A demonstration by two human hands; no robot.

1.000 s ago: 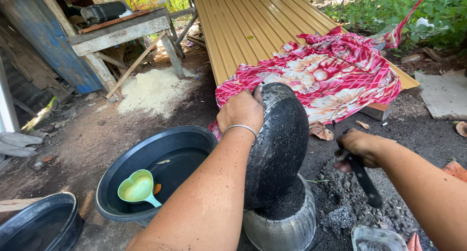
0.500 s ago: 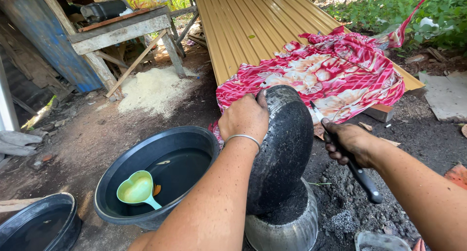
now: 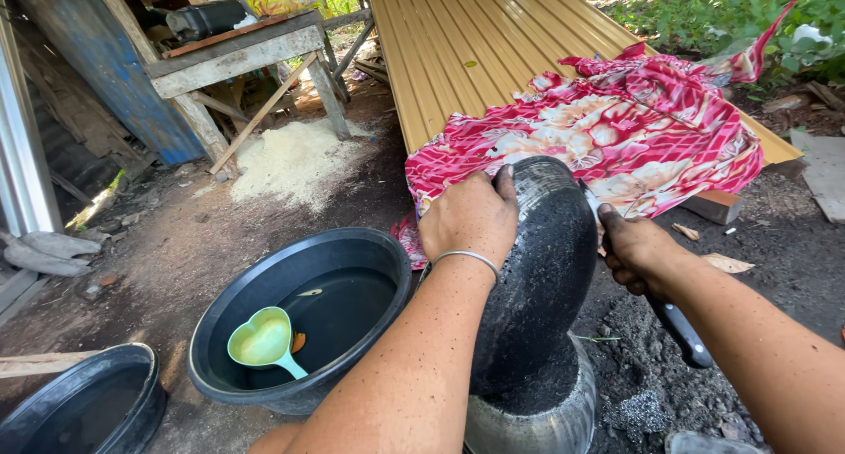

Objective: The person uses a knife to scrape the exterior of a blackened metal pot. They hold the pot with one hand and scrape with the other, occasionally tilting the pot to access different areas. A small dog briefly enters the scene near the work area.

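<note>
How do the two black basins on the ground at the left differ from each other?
The large basin sits fully in view beside the left hand's forearm; the small basin is cut off by the frame's corner. The large basin holds dark water and a green heart-shaped scoop; no scoop shows in the small basin. Both are round and black.

Soot-black pot (image 3: pixel 541 287), dull grey sheen along its curve, resting on a silvery metal pot (image 3: pixel 537 423). Silver bangle (image 3: pixel 466 258) at the left hand (image 3: pixel 469 216); black knife handle (image 3: pixel 679 332) under the soot-smudged right hand (image 3: pixel 635 251). Black basin (image 3: pixel 304 317) with dark water, pale green heart-shaped scoop (image 3: pixel 262 341) inside. Second black tub (image 3: pixel 84 406) at lower left. Red and pink cloth (image 3: pixel 616 137) with cream floral pattern. Ochre-yellow corrugated sheet (image 3: pixel 475 40), ribbed lengthwise. Pale beige pile of husk (image 3: pixel 295 155). Weathered grey wooden surface (image 3: pixel 238 53); blue painted panel (image 3: pixel 114 75).
</note>
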